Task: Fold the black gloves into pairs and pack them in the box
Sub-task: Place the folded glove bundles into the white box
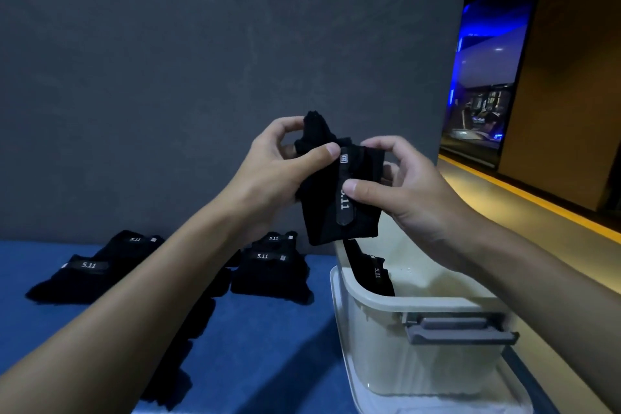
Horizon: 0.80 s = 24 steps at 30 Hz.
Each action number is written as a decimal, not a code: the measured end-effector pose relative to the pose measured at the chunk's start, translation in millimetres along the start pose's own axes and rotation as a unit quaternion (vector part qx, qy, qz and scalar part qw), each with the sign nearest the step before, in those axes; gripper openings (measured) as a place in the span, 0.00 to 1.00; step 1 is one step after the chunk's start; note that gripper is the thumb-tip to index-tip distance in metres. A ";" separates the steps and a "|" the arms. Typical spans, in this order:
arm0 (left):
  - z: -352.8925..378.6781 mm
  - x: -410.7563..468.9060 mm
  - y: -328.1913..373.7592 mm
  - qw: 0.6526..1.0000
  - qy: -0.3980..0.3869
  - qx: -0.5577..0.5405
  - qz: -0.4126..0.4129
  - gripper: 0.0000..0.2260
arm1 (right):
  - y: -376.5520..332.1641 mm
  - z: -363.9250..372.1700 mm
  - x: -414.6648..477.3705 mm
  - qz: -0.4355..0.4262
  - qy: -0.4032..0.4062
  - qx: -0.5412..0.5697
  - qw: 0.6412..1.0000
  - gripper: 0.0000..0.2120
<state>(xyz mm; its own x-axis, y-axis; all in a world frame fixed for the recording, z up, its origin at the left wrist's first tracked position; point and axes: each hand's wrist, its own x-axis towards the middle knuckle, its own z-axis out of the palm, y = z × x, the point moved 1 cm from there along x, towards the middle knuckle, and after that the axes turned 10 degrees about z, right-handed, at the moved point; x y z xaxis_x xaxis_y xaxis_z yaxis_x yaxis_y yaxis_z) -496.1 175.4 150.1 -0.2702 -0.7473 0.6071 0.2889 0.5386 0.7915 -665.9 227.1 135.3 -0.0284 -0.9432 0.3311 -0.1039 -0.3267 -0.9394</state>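
Note:
Both hands hold a black glove bundle [331,198] with a "5.11" wrist strap up in the air, just above the far left corner of the box. My left hand [279,165] pinches its upper left part, thumb on top. My right hand [403,185] grips its right side, thumb pressed on the strap. The cream plastic box [376,304] stands at the lower right, with a folded black glove pair [373,274] leaning inside against its left wall. More black gloves lie on the blue surface: a pile [272,265] behind my left forearm and another [90,269] at the left.
The blue surface [275,346] ends at a dark grey wall [218,60] behind. The box has a grey latch handle [460,329] on its near side and rests on its white lid [356,393]. More black gloves [181,363] lie under my left forearm. A lit corridor opens at the right.

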 end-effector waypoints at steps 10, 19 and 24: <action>26.6 22.5 -35.4 0.983 -0.082 0.162 0.015 0.24 | -1.4 -50.1 -4.5 0.037 0.069 -0.165 0.983 0.27; 4.8 17.0 -83.8 0.899 -0.206 0.383 0.052 0.12 | 28.8 -86.6 9.1 0.191 0.073 -0.371 0.906 0.28; -3.3 13.1 -93.8 0.884 -0.223 0.403 0.073 0.12 | 49.7 -81.0 30.4 0.231 0.030 -0.457 0.859 0.29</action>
<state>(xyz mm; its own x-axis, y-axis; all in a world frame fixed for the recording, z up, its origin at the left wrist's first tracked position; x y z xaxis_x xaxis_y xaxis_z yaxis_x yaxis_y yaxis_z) -523.7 113.9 83.6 -0.6715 -0.5155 0.5323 -0.3498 0.8538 0.3856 -752.4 187.2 105.9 -0.3244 -0.9455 -0.0289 -0.8033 0.2915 -0.5193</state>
